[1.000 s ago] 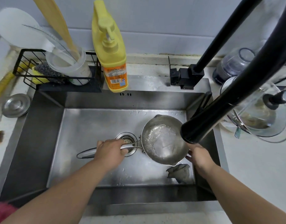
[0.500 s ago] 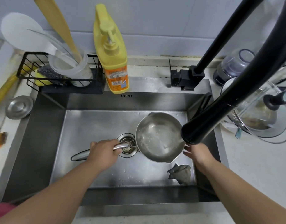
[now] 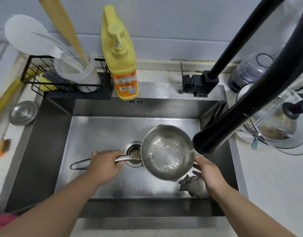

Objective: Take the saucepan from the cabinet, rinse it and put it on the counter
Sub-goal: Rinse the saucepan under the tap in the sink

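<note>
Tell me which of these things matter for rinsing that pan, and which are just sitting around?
Part of the job:
saucepan, held by its handle in the left hand
right hand at its rim
tap
sink

Just lying about:
soap bottle
wire rack with sponge
utensil cup
grey rag
round metal lid
glass lid

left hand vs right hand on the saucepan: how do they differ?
The left hand is closed around the saucepan handle, over the sink floor; the right hand is open, fingers spread at the pan's rim near the faucet head. The left carries the pan; the right only steadies it. Both are bare.
</note>
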